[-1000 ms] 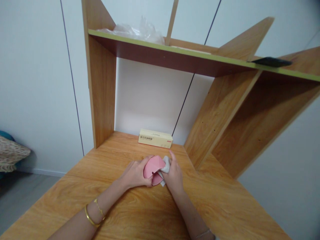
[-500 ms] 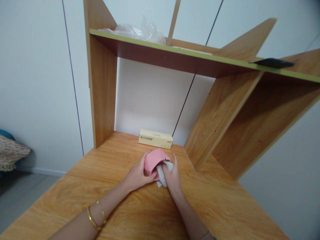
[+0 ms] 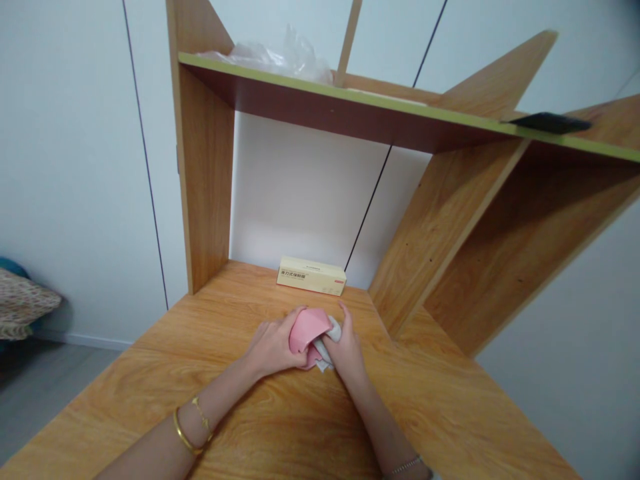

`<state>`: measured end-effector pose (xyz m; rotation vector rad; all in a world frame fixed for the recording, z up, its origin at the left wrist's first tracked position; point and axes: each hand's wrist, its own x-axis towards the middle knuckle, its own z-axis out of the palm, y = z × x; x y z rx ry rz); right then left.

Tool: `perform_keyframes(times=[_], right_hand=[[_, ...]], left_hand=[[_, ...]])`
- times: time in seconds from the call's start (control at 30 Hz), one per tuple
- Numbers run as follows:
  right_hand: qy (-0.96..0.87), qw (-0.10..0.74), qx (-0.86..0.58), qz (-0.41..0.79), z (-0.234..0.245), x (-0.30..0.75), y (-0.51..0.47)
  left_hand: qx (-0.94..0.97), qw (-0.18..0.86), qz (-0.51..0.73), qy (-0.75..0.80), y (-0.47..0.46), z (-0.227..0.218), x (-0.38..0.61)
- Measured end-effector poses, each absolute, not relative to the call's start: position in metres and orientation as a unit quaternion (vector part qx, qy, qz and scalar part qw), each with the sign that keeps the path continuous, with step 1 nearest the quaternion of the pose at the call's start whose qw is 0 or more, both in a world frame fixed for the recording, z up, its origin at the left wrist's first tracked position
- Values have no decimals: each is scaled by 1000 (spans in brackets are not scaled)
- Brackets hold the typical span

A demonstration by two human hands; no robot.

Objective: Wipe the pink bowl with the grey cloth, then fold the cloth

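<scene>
Clasping the pink faceted container point(image 3: 310, 325) between thumb and fingers, the left hand point(image 3: 276, 347) held it tilted over the wooden tabletop point(image 3: 435, 400), before the cream box point(image 3: 311, 277). Its opening faced the right hand point(image 3: 347, 352), whose fingers pinched a pale cloth point(image 3: 335, 329) partly inside the container.

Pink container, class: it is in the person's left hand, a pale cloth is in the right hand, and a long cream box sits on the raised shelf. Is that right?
Not quite: the long cream box sits on the desk, below the raised shelf, as the head view shows. The pink container is in the left hand, the pale cloth in the right hand.
</scene>
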<state>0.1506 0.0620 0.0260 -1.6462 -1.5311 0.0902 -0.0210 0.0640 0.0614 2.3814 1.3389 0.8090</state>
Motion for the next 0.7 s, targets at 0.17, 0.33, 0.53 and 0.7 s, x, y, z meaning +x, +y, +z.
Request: perform_keyframes(times=[0.17,0.33,0.53,0.7], right_hand=[[-634,451,-629,-5,30,153,60],[-640,480,-596,-67,32,156,58],[-614,452,-643,68,28,154,58],[-533,543,-641,101,23,149,63]], left_hand=[[823,131,262,487,64,62,-19],[830,140,248,478,64,62,-19],[818,169,293,466,68,55,-22],[801,230,357,423,70,48,-20]])
